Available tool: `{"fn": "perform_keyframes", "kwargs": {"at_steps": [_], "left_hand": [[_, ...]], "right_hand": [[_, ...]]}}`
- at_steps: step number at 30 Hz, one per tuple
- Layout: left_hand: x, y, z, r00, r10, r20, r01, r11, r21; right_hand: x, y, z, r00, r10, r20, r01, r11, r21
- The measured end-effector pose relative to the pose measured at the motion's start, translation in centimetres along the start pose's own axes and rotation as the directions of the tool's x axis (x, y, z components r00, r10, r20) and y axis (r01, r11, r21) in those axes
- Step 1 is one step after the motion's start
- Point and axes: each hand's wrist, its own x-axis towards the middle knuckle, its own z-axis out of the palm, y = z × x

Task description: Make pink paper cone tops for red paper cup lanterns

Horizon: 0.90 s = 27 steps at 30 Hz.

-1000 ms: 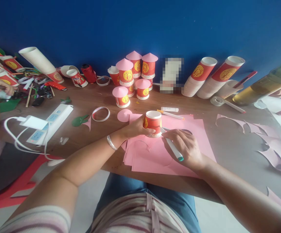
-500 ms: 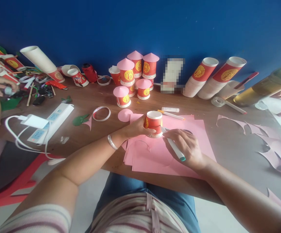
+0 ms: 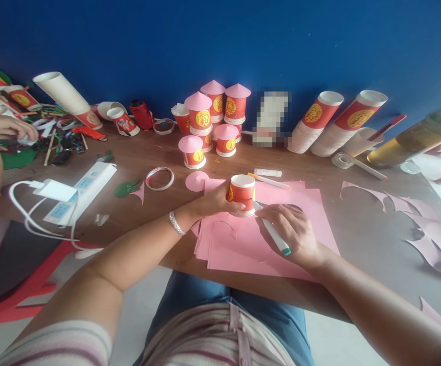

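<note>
My left hand [image 3: 220, 199] is wrapped round a red paper cup [image 3: 242, 193], its white mouth facing up. In my right hand [image 3: 291, 229] is a white marker [image 3: 274, 235] with a green end, its tip against the cup's lower right side. A line of dark ink shows on the red wall. Beneath both hands lie stacked sheets of pink paper [image 3: 235, 251]. An orange-capped pen [image 3: 269, 181] and a white glue-stick-like tube [image 3: 268, 173] lie just beyond the cup.
Red cups with pink cone tops [image 3: 198, 122] stand at the back. Two leaning cup stacks [image 3: 321, 122], a tape roll [image 3: 343, 160] and pink offcuts [image 3: 430, 239] are to the right. Leftward are a power strip [image 3: 81, 193], a tape ring [image 3: 159, 179] and another person's hand [image 3: 14, 129].
My hands, the cup and the marker have barely moved. At the far left, the other person's hand has shifted slightly right over the clutter.
</note>
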Motion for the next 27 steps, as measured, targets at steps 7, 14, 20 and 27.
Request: {"fn": "perform_keyframes", "kwargs": {"at_steps": [7, 14, 20, 27], "left_hand": [[0.07, -0.12, 0.29, 1.000, 0.004, 0.020, -0.005, 0.998, 0.056], [-0.01, -0.31, 0.49, 1.000, 0.011, -0.015, -0.009, 0.992, 0.125], [-0.11, -0.34, 0.43, 0.999, 0.017, -0.046, -0.010, 0.989, 0.148], [0.12, -0.64, 0.21, 0.997, 0.068, 0.024, -0.071, 0.990, 0.122]], "right_hand": [[0.45, -0.31, -0.39, 0.997, -0.072, -0.035, 0.071, 0.996, -0.048], [0.67, -0.26, -0.56, 0.998, -0.058, 0.006, 0.058, 0.997, -0.056], [0.87, -0.48, -0.60, 0.999, -0.054, 0.009, 0.054, 0.998, -0.041], [0.86, -0.83, -0.55, 0.998, -0.054, 0.033, 0.055, 0.998, -0.038]]}}
